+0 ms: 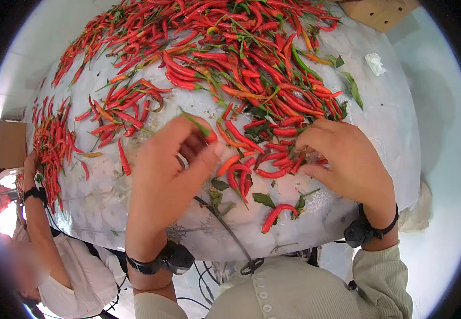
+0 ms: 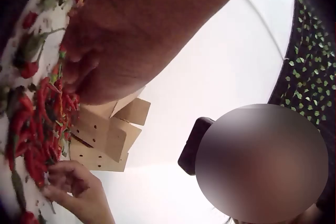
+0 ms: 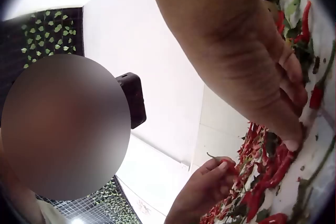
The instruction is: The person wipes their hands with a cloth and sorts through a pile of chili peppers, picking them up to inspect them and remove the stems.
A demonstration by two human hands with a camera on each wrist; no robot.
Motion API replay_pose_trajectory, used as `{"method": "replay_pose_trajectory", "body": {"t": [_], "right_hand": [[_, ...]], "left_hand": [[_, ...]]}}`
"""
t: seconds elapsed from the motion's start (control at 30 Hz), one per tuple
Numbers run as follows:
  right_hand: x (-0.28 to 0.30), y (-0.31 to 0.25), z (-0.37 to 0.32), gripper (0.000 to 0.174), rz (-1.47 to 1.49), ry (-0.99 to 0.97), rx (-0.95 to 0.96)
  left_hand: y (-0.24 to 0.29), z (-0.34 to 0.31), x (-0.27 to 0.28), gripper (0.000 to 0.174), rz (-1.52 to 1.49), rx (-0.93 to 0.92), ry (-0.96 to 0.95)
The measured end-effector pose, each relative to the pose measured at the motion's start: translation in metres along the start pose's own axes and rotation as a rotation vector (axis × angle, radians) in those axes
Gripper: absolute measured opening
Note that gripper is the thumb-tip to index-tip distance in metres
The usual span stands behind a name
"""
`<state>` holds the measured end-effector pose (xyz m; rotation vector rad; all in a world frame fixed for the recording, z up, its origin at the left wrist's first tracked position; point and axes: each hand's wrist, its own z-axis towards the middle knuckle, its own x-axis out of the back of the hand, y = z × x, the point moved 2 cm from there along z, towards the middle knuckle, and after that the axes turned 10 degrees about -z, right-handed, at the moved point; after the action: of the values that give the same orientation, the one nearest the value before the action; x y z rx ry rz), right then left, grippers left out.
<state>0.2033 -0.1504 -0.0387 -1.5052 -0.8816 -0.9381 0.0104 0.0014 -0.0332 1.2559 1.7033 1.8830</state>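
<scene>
My left hand [image 1: 161,170] is raised over the near part of the pile. Its thumb and curled fingers pinch a red chili pepper [image 1: 209,136] by its body, the green stem pointing up and left. The right wrist view shows this same pepper [image 3: 224,162] at the fingertips. My right hand [image 1: 342,157] is low at the right of the pile, fingers bent and thumb tip down among red chili peppers [image 1: 281,159]. Some peppers show between its thumb and fingers; I cannot tell whether it grips one. Leaves lie among the peppers.
A large heap of chili peppers [image 1: 230,53] spreads over the plastic-covered table [image 1: 395,133]. One curved pepper [image 1: 278,215] lies near the front edge. Another person's hand [image 1: 30,162] reaches to a pile at left. Cardboard boxes [image 1: 379,13] and crumpled white paper [image 1: 375,64] are at the back right.
</scene>
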Motion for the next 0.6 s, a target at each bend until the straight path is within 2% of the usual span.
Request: {"method": "replay_pose_trajectory", "body": {"t": [0.07,0.17,0.27,0.37,0.5,0.6], "right_hand": [[-0.001,0.0,0.0,0.021,-0.004,0.023,0.025],[-0.003,0.004,-0.001,0.025,-0.095,0.094,0.025],[-0.003,0.008,-0.002,0.024,-0.03,0.161,0.009],[0.002,-0.005,-0.004,0.022,0.1,0.035,0.118],[-0.012,-0.022,-0.007,0.021,0.082,-0.091,0.275],[-0.023,-0.028,-0.007,0.021,0.03,-0.182,0.323]], "left_hand": [[-0.006,0.002,0.0,0.014,-0.152,0.047,0.084],[-0.013,0.002,-0.003,0.016,-0.137,-0.032,0.131],[-0.015,0.003,-0.002,0.018,-0.109,-0.067,0.147],[-0.014,0.003,-0.003,0.018,-0.22,-0.09,0.101],[-0.01,0.002,-0.004,0.016,-0.258,-0.154,0.064],[-0.009,0.002,0.004,0.018,-0.298,-0.07,0.017]]}}
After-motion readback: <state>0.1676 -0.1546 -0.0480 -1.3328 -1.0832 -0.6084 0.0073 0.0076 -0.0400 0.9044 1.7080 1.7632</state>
